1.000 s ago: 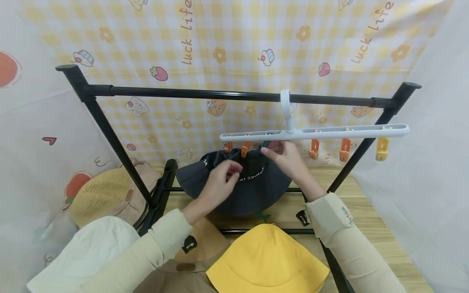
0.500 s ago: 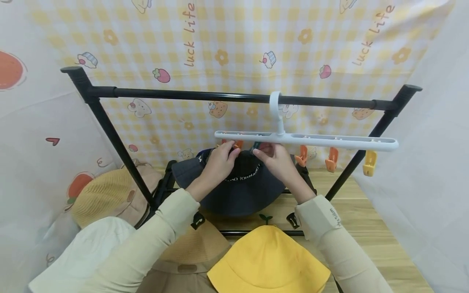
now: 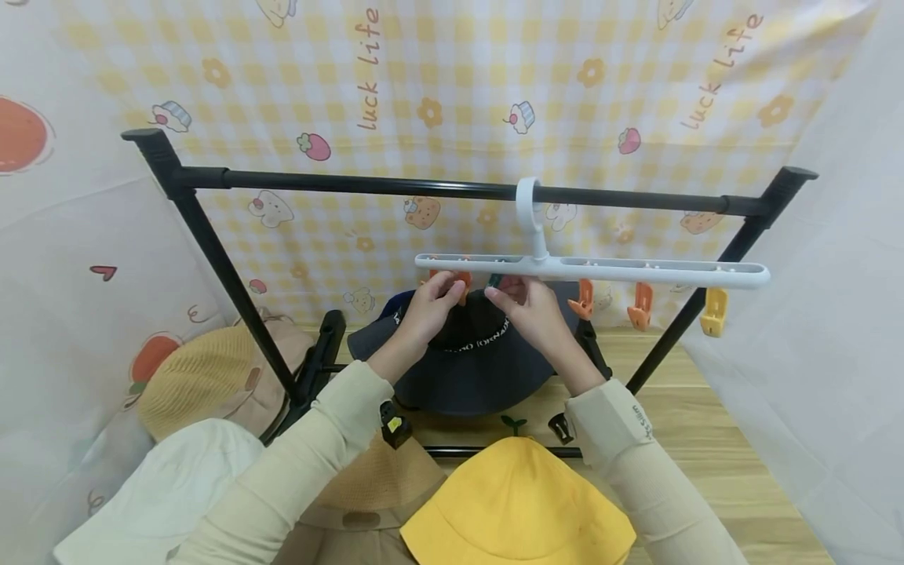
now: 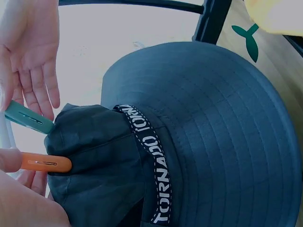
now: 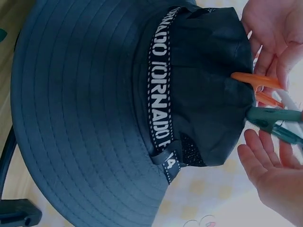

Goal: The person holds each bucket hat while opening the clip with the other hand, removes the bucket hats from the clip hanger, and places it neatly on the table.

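While left grip (image 3: 421, 315) pinches orange clip (image 4: 54, 164), right grip (image 3: 535, 314) green clip (image 4: 40, 124), checked cloth (image 3: 318, 86) backs grained tabletop (image 3: 713, 439).

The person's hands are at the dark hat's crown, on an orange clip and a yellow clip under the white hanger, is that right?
Not quite: beside the orange clip at the crown of the dark hat is a green clip, not a yellow one, as the left wrist view shows. The rest is right.
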Motion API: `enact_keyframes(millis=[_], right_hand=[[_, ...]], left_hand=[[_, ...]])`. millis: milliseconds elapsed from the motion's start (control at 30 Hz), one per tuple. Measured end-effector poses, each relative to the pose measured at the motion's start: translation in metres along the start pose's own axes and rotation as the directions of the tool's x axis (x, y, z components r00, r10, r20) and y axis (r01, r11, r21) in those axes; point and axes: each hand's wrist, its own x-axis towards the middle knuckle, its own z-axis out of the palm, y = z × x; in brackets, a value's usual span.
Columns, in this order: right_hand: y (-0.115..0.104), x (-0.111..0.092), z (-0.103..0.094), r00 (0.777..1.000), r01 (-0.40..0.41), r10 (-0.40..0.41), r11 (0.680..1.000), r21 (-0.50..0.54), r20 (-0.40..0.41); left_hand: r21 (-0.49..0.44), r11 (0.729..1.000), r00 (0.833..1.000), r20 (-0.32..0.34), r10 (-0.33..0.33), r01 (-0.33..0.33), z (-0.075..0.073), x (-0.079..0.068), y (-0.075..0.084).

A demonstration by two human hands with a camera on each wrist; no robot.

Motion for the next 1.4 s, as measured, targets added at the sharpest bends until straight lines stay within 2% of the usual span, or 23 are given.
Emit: enact_keyframes(millis=[133, 300, 400, 567, 733, 967, 1133, 1400], right_hand=[[0.011, 0.0, 0.005, 0.998, 0.048, -0.044, 0.995, -0.088, 0.052], [0.029, 0.005, 0.02, 0.976, 0.211, -0.198, 0.958, -0.196, 0.085], [0.035, 0.009, 0.029, 0.954, 0.3, -0.291, 0.929, -0.218, 0.074], [0.042, 0.012, 0.038, 0.928, 0.368, -0.371, 0.907, -0.205, 0.025], [0.045, 0.009, 0.046, 0.93, 0.35, -0.365, 0.917, -0.192, -0.048], [0.045, 0.003, 0.054, 0.94, 0.288, -0.315, 0.938, -0.192, -0.13], [0.045, 0.001, 0.055, 0.937, 0.28, -0.31, 0.942, -0.184, -0.163], [0.045, -0.001, 0.057, 0.939, 0.281, -0.305, 0.947, -0.157, -0.158]], left_hand=[[0.022, 1.0, 1.0, 0.012, -0.003, 0.003, -0.001, -0.001, 0.0], [0.082, 0.997, 1.0, 0.023, -0.019, 0.017, -0.005, -0.006, -0.003], [0.093, 0.996, 1.0, 0.018, -0.016, 0.014, -0.007, -0.008, -0.004], [0.123, 0.992, 1.0, -0.005, 0.01, -0.009, -0.01, -0.011, -0.004], [0.168, 0.985, 0.998, -0.034, 0.047, -0.04, -0.013, -0.013, -0.004], [0.172, 0.984, 0.996, -0.06, 0.058, -0.047, -0.013, -0.011, -0.008], [0.134, 0.99, 0.992, -0.111, 0.057, -0.042, -0.009, -0.008, -0.009], [0.05, 0.998, 0.977, -0.21, 0.034, -0.024, -0.004, -0.004, -0.012]])
